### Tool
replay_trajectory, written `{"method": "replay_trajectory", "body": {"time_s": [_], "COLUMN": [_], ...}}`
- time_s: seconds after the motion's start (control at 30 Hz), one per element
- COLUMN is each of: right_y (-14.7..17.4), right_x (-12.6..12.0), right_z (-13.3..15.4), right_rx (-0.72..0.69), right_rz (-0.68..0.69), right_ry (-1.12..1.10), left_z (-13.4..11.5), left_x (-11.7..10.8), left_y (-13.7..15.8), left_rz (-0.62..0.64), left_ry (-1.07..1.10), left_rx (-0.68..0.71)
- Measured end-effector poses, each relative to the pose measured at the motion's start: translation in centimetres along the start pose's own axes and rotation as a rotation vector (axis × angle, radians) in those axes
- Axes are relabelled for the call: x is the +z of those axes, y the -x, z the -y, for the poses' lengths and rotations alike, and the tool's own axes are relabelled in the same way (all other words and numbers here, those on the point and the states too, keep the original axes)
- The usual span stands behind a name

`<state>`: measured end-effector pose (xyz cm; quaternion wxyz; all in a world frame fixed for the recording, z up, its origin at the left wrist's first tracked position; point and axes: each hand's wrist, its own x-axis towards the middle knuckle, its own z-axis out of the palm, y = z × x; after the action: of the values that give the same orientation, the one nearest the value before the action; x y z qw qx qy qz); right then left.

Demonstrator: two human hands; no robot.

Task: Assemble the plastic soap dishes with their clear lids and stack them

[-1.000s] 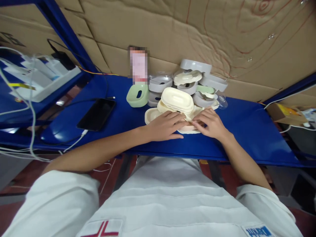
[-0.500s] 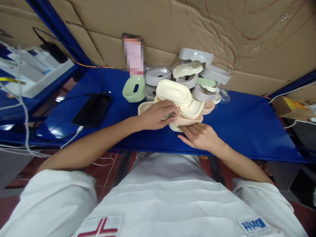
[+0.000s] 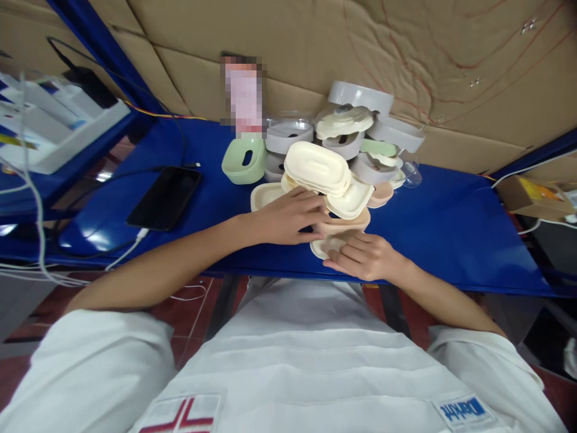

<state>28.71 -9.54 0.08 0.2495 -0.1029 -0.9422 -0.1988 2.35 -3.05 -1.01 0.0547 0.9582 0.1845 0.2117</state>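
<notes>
"How should the left hand [image 3: 298, 218] work?"

"It rests at nine o'clock of the peach container [image 3: 350, 225]; I can't tell whether it grips. A steady touch serves best, clear of the cream stack [image 3: 316, 165] at eleven."

"And the pale lid [image 3: 321, 247]?"

"At seven o'clock, with the right hand [image 3: 370, 257] at five, gripping its near edge. I'd press evenly; the rim looks thin."

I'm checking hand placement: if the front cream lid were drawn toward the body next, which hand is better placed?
Right, probably: the right hand is at the cream lid and sits nearer the front, while the left hand is farther back, beside the peach box.
</notes>
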Motion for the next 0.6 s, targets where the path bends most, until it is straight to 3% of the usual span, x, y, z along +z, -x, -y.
{"method": "replay_trajectory", "body": {"time_s": [0.1,0.2,0.3,0.43,0.6], "right_y": [0.7,1.7,3.0,4.6,5.5], "right_x": [-1.1,-2.3,-3.4,-4.2,-3.2], "right_z": [-1.6,-3.6,-3.7,-0.1,4.8], "right_rx": [0.178,0.454,0.564,0.612,0.681], "right_rz": [-0.054,0.067,0.175,0.209,0.176], "right_ry": [-0.064,-0.142,-0.156,-0.241,-0.323], "left_z": [-0.8,-1.9,-3.5,-5.8,-8.1], "left_x": [-0.9,-1.9,-1.9,0.0,1.8], "left_y": [-0.1,-0.1,0.1,1.1,2.8], "left_rz": [0.01,0.007,0.029,-0.002,-0.086], "left_ry": [0.075,0.22,0.205,0.034,-0.092], "left_rx": [-0.026,-0.05,-0.065,-0.025,-0.046]}}
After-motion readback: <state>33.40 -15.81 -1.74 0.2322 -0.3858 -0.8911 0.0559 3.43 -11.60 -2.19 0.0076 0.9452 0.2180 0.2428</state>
